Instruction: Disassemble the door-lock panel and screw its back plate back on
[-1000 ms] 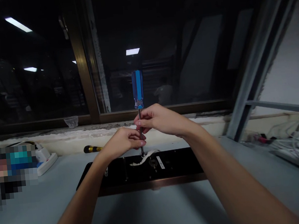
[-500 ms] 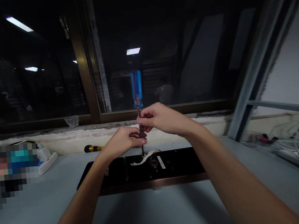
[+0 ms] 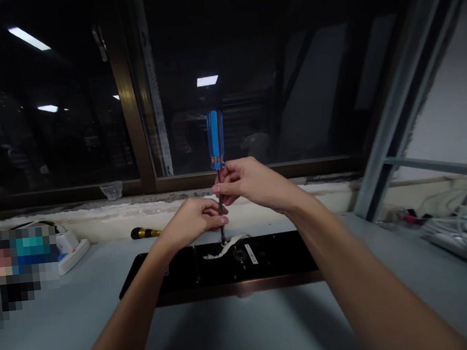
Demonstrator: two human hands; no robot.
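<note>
A screwdriver point(image 3: 215, 135) with a clear blue handle stands upright, its tip down at the far edge of a long black panel point(image 3: 218, 270). High on the shaft, just under the handle, the fingers of my right hand point(image 3: 254, 181) pinch it. My left hand point(image 3: 194, 220) closes its fingertips round the shaft lower down, near the tip. A white strip point(image 3: 226, 247), crumpled and thin, lies on the panel by the tip. Beside it are a round metal part point(image 3: 240, 255) and a white label point(image 3: 251, 254). My left forearm covers part of the panel's left end.
Behind the panel, by the wall, lies a black and yellow screwdriver-like tool point(image 3: 145, 232). A white power strip point(image 3: 74, 257) is at the left, tangled cables point(image 3: 463, 224) at the right. A clear plastic cup point(image 3: 112, 190) sits on the window ledge.
The screwdriver's handle has turned about its axis and shifted slightly right at the top. Both hands keep nearly the same places on the shaft.
</note>
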